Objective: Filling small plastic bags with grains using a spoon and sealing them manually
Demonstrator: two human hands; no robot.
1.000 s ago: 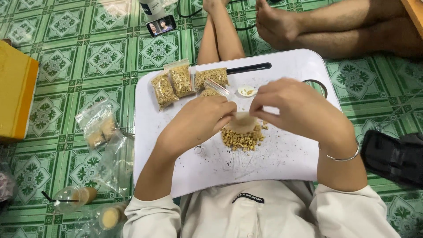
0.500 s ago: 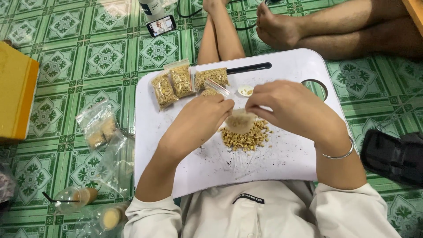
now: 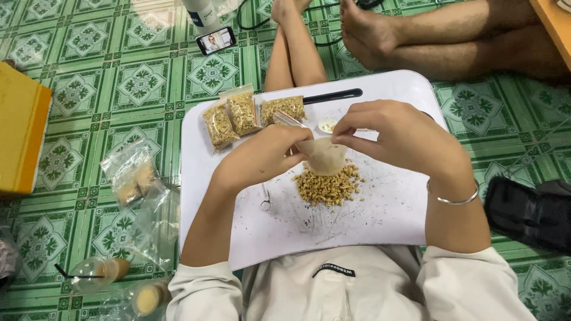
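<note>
One small clear plastic bag (image 3: 324,156) is held just above the single pile of chopped nuts (image 3: 329,184) on the white lap tray (image 3: 380,220). Its rim is pinched on one side by the thumb and fingers of the left hand (image 3: 267,156) and on the other by those of the right hand (image 3: 395,132). Three filled bags (image 3: 250,114) lie side by side beyond the pile, at the tray's far edge, with one black-handled tool (image 3: 333,96) beside them. Compared with half a second earlier, the bag has been raised slightly off the pile.
</note>
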